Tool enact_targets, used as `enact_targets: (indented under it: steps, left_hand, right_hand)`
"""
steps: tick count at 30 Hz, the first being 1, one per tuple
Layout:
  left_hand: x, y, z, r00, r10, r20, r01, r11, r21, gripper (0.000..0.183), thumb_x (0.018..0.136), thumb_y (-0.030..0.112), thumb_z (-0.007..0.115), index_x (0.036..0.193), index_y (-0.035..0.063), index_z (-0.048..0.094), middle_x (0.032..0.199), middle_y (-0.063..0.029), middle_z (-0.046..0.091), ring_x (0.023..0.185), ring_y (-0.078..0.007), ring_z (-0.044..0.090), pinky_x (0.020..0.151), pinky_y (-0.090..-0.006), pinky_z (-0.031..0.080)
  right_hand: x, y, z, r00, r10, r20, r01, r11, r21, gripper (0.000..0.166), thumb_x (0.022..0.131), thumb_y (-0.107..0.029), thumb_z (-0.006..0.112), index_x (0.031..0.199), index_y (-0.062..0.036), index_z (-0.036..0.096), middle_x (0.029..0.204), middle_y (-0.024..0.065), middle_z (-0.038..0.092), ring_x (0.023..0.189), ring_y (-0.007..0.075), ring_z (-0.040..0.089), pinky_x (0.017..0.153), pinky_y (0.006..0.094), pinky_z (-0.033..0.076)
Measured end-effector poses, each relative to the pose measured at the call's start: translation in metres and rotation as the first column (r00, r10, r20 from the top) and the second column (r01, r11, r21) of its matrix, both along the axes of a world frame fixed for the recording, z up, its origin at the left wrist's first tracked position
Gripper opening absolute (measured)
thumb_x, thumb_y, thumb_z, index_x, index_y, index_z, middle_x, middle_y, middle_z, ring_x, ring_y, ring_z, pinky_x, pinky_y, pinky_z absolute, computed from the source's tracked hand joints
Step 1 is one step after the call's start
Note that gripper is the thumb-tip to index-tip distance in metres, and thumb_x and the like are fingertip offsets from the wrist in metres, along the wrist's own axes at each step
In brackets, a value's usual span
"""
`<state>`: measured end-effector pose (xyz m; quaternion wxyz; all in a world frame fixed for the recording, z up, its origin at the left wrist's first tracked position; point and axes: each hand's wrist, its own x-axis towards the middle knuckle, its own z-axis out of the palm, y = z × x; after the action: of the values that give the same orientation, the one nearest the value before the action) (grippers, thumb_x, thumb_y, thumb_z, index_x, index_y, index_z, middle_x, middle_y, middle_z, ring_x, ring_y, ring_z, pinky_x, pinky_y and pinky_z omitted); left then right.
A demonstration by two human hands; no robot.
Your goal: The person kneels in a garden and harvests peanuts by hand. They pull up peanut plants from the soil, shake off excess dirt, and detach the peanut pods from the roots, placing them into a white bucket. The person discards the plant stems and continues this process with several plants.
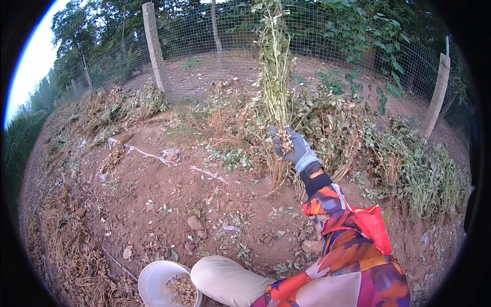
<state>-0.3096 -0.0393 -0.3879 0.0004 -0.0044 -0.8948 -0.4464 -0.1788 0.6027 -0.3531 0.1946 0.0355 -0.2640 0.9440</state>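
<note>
My right hand (289,146), in a grey and blue work glove, is stretched out ahead, closed around the lower stems of an upright bunch of wilted peanut plants (275,73). Dry roots and bits show between its fingers. The leafy tops rise past the upper edge of the picture. My left hand is out of view. Close to my knee stands a white plastic bucket (153,280) with peanuts in their shells (183,290) at its bottom.
Pulled peanut plants with pods (90,264) lie at the lower left. Heaps of wilted plants (391,153) run along a wire mesh fence (238,28) with concrete posts (154,44). Stones (195,222) and plastic film strips (149,155) lie on the soil. A red bag (374,228) is beside my sleeve.
</note>
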Motion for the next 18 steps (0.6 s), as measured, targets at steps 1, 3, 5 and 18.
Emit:
enact_targets:
  steps: [1,3,5,18]
  left_hand:
    - [-0.001,0.009,0.001,1.0,-0.023,0.008,0.023,1.0,0.003,0.049,0.081,0.028,0.058,0.123,0.007,0.044,0.109,-0.0155,0.057,0.09,-0.0271,0.059,0.078,-0.0357,0.047]
    - [-0.004,0.03,-0.001,0.997,-0.075,0.027,0.074,0.997,0.019,0.048,0.082,0.027,0.058,0.123,0.0068,0.044,0.108,-0.0152,0.058,0.089,-0.0267,0.059,0.077,-0.0355,0.047]
    - [-0.006,0.046,-0.003,0.993,-0.11,0.047,0.108,0.993,0.045,0.047,0.082,0.027,0.058,0.122,0.0067,0.045,0.108,-0.015,0.058,0.089,-0.0263,0.059,0.077,-0.0353,0.048]
    - [-0.01,0.096,-0.018,0.977,-0.143,0.156,0.126,0.985,0.117,0.042,0.082,0.027,0.059,0.117,0.006,0.048,0.104,-0.0135,0.059,0.083,-0.024,0.06,0.073,-0.034,0.049]
  right_hand:
    - [0.002,-0.004,-0.001,1.0,0.009,0.002,-0.009,1.0,0.015,0.046,0.092,-0.036,0.044,0.124,-0.0026,0.045,0.11,0.0112,0.059,0.081,0.0218,0.064,0.068,0.0391,0.054]
    - [0.009,-0.006,-0.003,1.0,0.006,-0.015,-0.006,0.999,0.039,0.047,0.092,-0.035,0.043,0.127,-0.0036,0.042,0.115,0.0121,0.057,0.084,0.0224,0.064,0.069,0.0376,0.055]
    - [0.018,0.0,-0.008,0.999,0.006,-0.032,-0.004,0.998,0.057,0.048,0.092,-0.035,0.043,0.128,-0.0041,0.041,0.117,0.0131,0.056,0.086,0.0224,0.063,0.069,0.0362,0.055]
    - [0.035,-0.022,-0.02,0.949,-0.314,-0.016,0.314,0.942,0.117,0.05,0.092,-0.043,0.041,0.121,-0.0025,0.046,0.068,-0.0023,0.054,0.04,0.0067,0.037,0.038,0.0215,0.026]
